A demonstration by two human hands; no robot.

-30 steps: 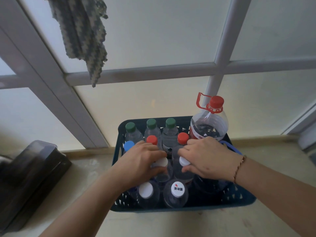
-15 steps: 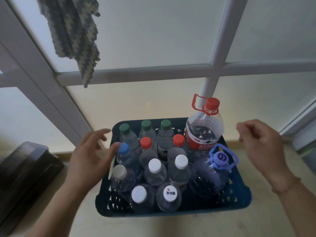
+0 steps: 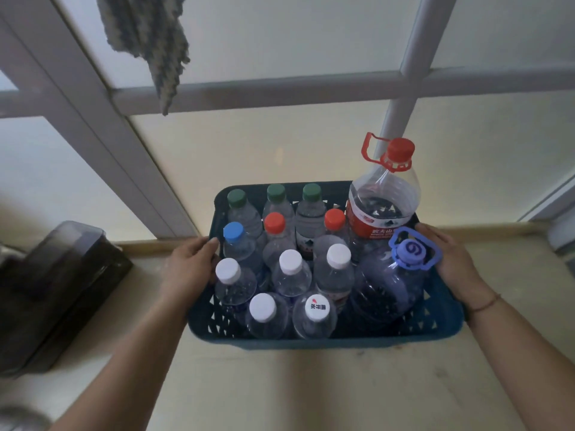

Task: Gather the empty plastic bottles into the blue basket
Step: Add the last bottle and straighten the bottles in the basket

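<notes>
The blue basket (image 3: pixel 323 340) stands on the floor in front of me, packed with several upright empty plastic bottles with green, red, blue and white caps, such as one white-capped bottle (image 3: pixel 291 272). At its far right corner rises a large clear jug (image 3: pixel 384 200) with a red cap and handle. In front of that jug sits a purple jug (image 3: pixel 390 284) with a purple cap. My left hand (image 3: pixel 189 269) grips the basket's left rim. Pressed against the right rim, my right hand (image 3: pixel 451 262) holds the other side.
A dark box-shaped object (image 3: pixel 53 290) lies on the floor to the left. A white window frame (image 3: pixel 264 90) with frosted panes fills the wall behind the basket. A knitted cloth (image 3: pixel 149 35) hangs from above at the upper left.
My hands left the bottle tops, spread outward, and have come down onto the basket's left and right rims. The bottles stay in place.
</notes>
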